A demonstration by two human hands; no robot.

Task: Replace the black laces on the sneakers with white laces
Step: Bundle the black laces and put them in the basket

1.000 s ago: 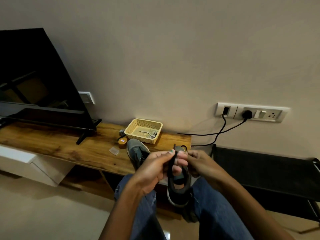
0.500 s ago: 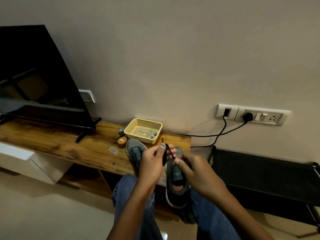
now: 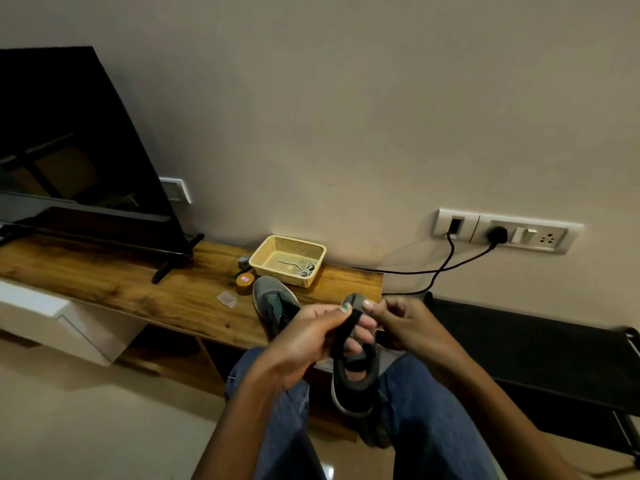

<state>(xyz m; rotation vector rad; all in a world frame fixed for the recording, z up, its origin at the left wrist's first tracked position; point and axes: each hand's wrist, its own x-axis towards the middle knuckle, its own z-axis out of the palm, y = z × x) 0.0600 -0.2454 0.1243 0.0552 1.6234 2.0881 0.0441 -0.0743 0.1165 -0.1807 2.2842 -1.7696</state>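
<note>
Since a moment ago the left hand (image 3: 304, 336) and right hand (image 3: 398, 322) have closed together, both pinching the black lace (image 3: 344, 336) above the lap sneaker (image 3: 356, 386), so unlacing goes on.

Wall (image 3: 346, 116): plain beige, evenly lit.
Wooden shelf (image 3: 121, 285): long, low, set against the wall.
Television (image 3: 69, 150): black, screen off, standing on the left part of the wooden shelf.
White cabinet (image 3: 52, 317): under the left end of the wooden shelf.
Socket panel (image 3: 533, 233): white, on the wall to the right of the wooden shelf, above its level; two black cables (image 3: 450, 265) plugged in.
Black rack (image 3: 536, 351): just right of the wooden shelf.
Floor (image 3: 86, 420): glossy pale tiles below the wooden shelf.
</note>
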